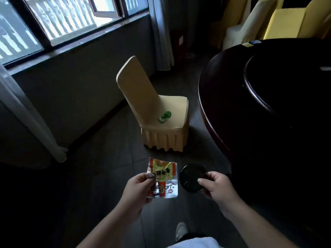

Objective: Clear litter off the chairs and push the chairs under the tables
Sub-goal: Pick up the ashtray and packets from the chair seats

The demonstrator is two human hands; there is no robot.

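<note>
A chair (143,90) in a pale yellow skirted cover stands ahead of me on the dark floor, turned toward the round dark table (223,97) on the right and standing apart from it. A small green wrapper (164,116) lies on its seat. My left hand (138,187) pinches a red, yellow and silver snack wrapper (165,178) along with a small brown piece of litter. My right hand (217,187) grips a round black lid (189,176) by its edge. Both hands are held low in front of me, short of the chair.
A wall with windows (53,24) runs along the left, with pale curtains (26,113) hanging to the floor. Several more covered chairs (283,22) stand stacked at the back right. Open floor lies between me and the chair. My shoe (181,230) shows below.
</note>
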